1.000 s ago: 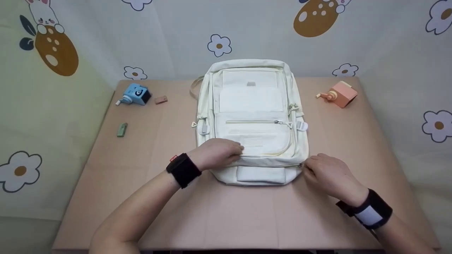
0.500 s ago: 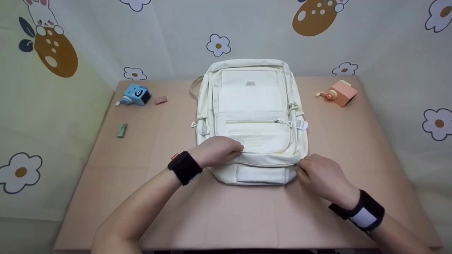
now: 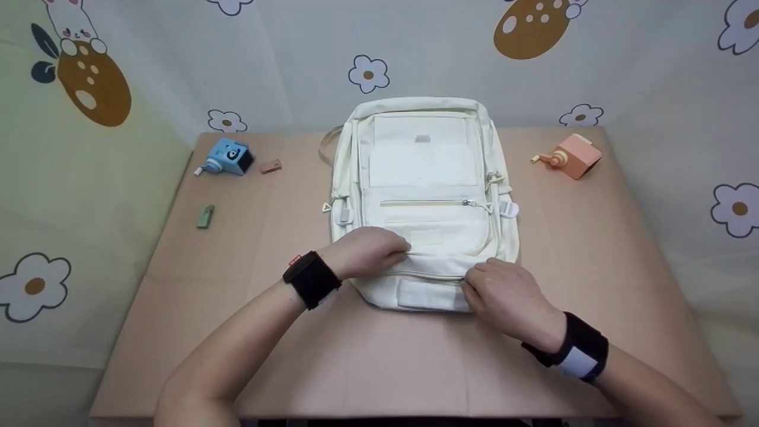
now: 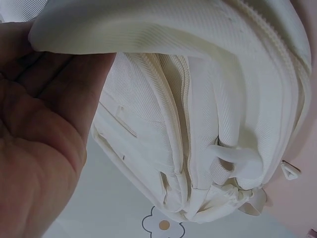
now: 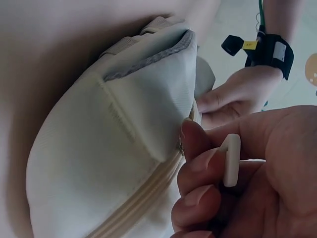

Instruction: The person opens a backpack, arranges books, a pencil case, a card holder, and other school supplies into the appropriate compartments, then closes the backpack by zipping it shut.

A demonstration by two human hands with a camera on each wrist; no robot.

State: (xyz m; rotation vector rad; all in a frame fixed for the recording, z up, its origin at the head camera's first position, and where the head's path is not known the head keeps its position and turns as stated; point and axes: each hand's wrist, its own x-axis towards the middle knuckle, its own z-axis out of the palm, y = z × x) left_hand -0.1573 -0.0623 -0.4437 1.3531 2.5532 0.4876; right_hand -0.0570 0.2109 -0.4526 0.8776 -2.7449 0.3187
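A cream backpack [image 3: 422,166] lies on its back, front pockets upward and its bottom end nearest me. My left hand [image 3: 372,252] grips a fold of its fabric near the lower left; the left wrist view shows the fold [image 4: 124,29] over the fingers. At the lower front, my right hand [image 3: 510,296] pinches the zipper pull on the seam running across the bag. The pull's pale loop [image 5: 232,159] sticks out between curled fingers in the right wrist view. The slider itself is mostly hidden by the fingertips.
On the table [image 3: 284,344], a blue crank pencil sharpener [image 3: 230,158], a reddish eraser [image 3: 271,166] and a green eraser [image 3: 205,217] lie left of the bag. An orange crank sharpener [image 3: 575,157] lies right. Patterned curtains [image 3: 314,53] enclose the table.
My right hand has travelled left along the bag's lower seam with the zipper pull, from the right corner toward the middle. The left hand keeps its hold almost in place.
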